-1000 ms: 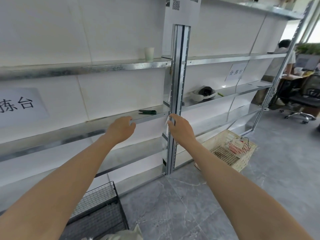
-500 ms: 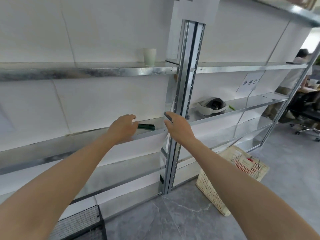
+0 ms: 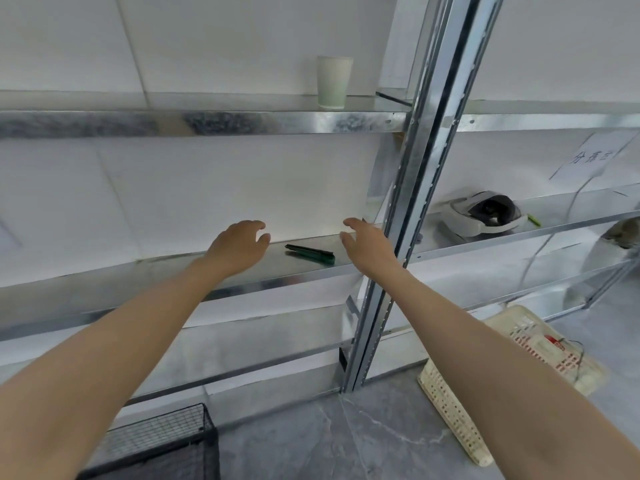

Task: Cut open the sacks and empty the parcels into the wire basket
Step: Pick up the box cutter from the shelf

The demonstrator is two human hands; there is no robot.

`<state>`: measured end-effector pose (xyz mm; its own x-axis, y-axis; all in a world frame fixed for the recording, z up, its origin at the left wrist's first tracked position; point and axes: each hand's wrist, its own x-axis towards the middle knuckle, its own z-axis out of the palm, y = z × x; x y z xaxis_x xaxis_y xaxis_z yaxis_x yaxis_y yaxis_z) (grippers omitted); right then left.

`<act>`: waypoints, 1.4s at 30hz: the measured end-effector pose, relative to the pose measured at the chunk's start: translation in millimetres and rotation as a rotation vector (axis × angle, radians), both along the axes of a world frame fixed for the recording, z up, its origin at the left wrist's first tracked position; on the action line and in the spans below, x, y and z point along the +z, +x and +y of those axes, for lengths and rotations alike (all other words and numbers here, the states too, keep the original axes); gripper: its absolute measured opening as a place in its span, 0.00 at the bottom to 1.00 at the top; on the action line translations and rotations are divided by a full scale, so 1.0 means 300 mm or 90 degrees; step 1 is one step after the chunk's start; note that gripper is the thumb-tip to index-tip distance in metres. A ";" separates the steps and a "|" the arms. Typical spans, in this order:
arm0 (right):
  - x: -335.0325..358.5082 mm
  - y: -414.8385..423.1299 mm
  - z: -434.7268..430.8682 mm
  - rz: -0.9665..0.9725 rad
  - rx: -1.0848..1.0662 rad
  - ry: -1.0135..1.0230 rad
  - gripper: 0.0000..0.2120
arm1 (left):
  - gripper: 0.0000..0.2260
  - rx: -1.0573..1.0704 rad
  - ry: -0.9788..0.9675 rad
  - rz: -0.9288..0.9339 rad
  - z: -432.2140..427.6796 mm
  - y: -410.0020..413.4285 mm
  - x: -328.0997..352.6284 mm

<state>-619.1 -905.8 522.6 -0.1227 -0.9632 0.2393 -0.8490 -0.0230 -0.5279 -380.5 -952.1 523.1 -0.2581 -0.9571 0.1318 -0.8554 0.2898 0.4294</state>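
Green cutter (image 3: 310, 252) lies on a metal shelf (image 3: 311, 271) between left hand (image 3: 239, 249) and right hand (image 3: 369, 249), fingers (image 3: 254, 225) loosely spread, holding nothing. Seemingly fetching it; next, one hand must grip it. The wire basket (image 3: 166, 445) sits on the floor (image 3: 363, 438).

The steel shelf (image 3: 156, 273) carries 1 green cutter (image 3: 310, 252), lying flat between my left fingers (image 3: 254, 226) and right fingers (image 3: 350, 222). Above them, 1 paper cup (image 3: 334, 83) stands on the higher shelf (image 3: 242, 123). Right of my right fingers lies a white headset (image 3: 481, 216).
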 end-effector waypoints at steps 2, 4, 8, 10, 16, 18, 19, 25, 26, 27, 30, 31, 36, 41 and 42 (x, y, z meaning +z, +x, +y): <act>-0.027 -0.028 -0.084 -0.005 0.014 0.014 0.19 | 0.21 0.021 0.005 -0.003 -0.064 -0.013 -0.020; -0.058 -0.057 -0.168 -0.017 0.031 0.036 0.19 | 0.20 0.046 0.014 -0.002 -0.128 -0.034 -0.043; -0.128 -0.111 -0.349 0.004 0.073 0.086 0.19 | 0.20 0.093 0.030 -0.028 -0.258 -0.090 -0.099; -0.168 -0.132 -0.437 0.017 0.100 0.108 0.19 | 0.20 0.116 0.044 -0.036 -0.310 -0.119 -0.132; -0.339 -0.169 -0.627 0.036 0.165 0.198 0.19 | 0.20 0.175 0.107 -0.057 -0.400 -0.174 -0.254; -0.399 -0.178 -0.675 0.046 0.181 0.230 0.19 | 0.20 0.200 0.115 -0.058 -0.423 -0.184 -0.287; -0.425 -0.180 -0.693 0.048 0.185 0.243 0.19 | 0.20 0.208 0.117 -0.059 -0.434 -0.188 -0.302; -0.527 -0.164 -0.758 0.075 0.221 0.275 0.19 | 0.20 0.238 0.141 -0.076 -0.480 -0.193 -0.380; -0.537 -0.157 -0.769 0.092 0.231 0.269 0.18 | 0.20 0.243 0.138 -0.077 -0.487 -0.191 -0.390; -0.548 -0.148 -0.780 0.110 0.239 0.263 0.16 | 0.20 0.247 0.137 -0.079 -0.496 -0.188 -0.398; -0.567 -0.123 -0.789 0.192 0.234 0.239 0.12 | 0.20 0.246 0.136 -0.080 -0.499 -0.181 -0.413; -0.570 -0.115 -0.792 0.222 0.231 0.232 0.12 | 0.20 0.242 0.137 -0.079 -0.497 -0.177 -0.416; -0.560 -0.059 -0.803 0.164 0.188 0.268 0.11 | 0.19 0.243 0.147 -0.070 -0.464 -0.133 -0.422; -0.508 -0.040 -0.795 -0.036 0.146 0.320 0.10 | 0.19 0.251 0.145 -0.079 -0.450 -0.084 -0.382; -0.492 -0.037 -0.793 -0.117 0.144 0.338 0.11 | 0.19 0.253 0.138 -0.079 -0.449 -0.078 -0.368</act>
